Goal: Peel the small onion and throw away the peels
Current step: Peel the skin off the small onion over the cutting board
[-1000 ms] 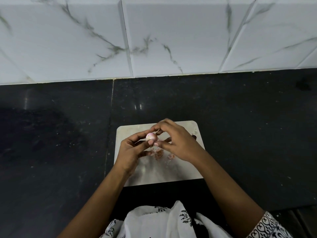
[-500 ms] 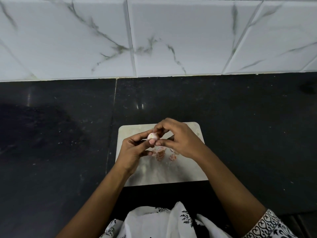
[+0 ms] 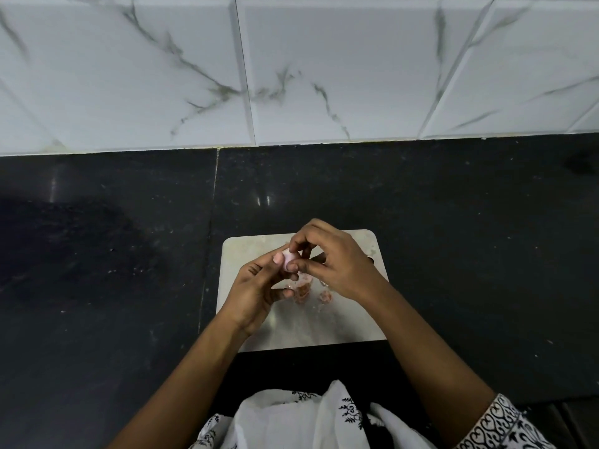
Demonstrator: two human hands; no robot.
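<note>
A small pale pink onion (image 3: pixel 287 256) is held above the far part of a light cutting board (image 3: pixel 343 322). My left hand (image 3: pixel 259 290) grips it from the left, thumb and fingers curled around it. My right hand (image 3: pixel 334 264) comes in from the right and pinches at the onion's top and side with thumb and fingertips. Most of the onion is hidden by my fingers. Several reddish-brown peels (image 3: pixel 303 288) lie on the board just below my hands, with another scrap of peel (image 3: pixel 325 297) to their right.
The board sits on a black stone counter (image 3: pixel 113 270) with a vertical seam to its left. A white marbled tile wall (image 3: pixel 291 69) rises behind the counter. White patterned cloth (image 3: pixel 308 419) of my clothing hangs at the near edge.
My right fingers have shifted over the onion's top, covering more of it. Both hands stay over the far part of the board.
</note>
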